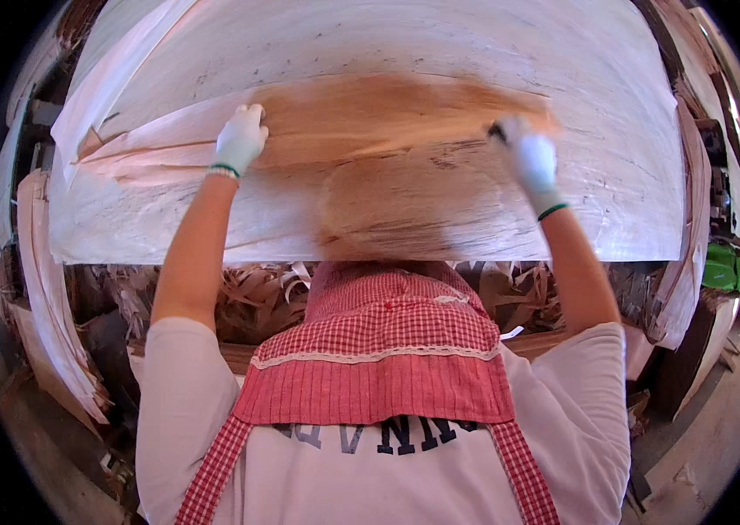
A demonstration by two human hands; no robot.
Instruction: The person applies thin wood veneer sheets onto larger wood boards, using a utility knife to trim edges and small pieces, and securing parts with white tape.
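A long, thin strip of wood veneer [370,118] lies across a broad pale sheet of veneer [440,44], its middle and right part smeared by motion. My left hand [243,140], in a white glove with a green-edged cuff, is closed on the strip left of the middle, fingers curled. Toward the strip's right end is my right hand [529,156], gloved the same way and blurred. Its fingers look closed, with a small dark thing [497,133] at their tips that I cannot make out. Folded pale veneer [116,87] rests at the far left.
Crumpled veneer scraps [256,297] fill the space below the sheet's near edge. Upright veneer pieces [48,289] stand at the left, and more veneer [689,236] hangs at the right. A green object [729,267] sits farther right.
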